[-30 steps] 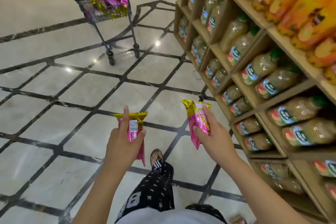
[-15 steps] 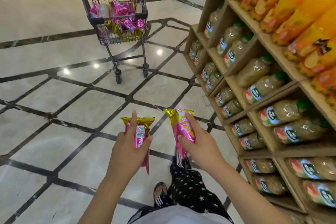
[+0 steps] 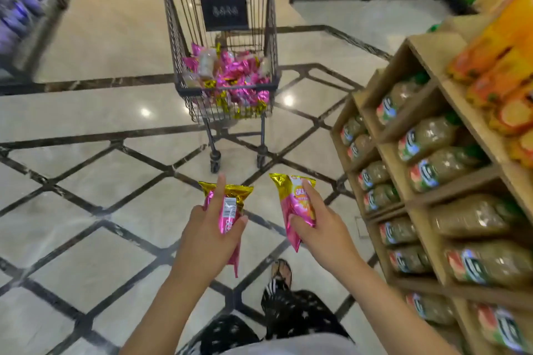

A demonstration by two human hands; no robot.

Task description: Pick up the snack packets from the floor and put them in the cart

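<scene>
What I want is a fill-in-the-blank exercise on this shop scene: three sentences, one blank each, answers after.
1. Each of the hands, left and right, holds one pink and ____ snack packet.
2. The cart stands straight ahead and already holds a pile of ____.
3. The wooden shelf of bottles is on the person's ____ side.

Missing words: gold; packets; right

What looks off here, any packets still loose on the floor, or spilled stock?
Nothing stands out. The visible floor holds no loose packets. The left hand and right hand each grip one pink snack packet. The cart stands upright ahead with packets piled inside; shelf bottles sit in place.
</scene>
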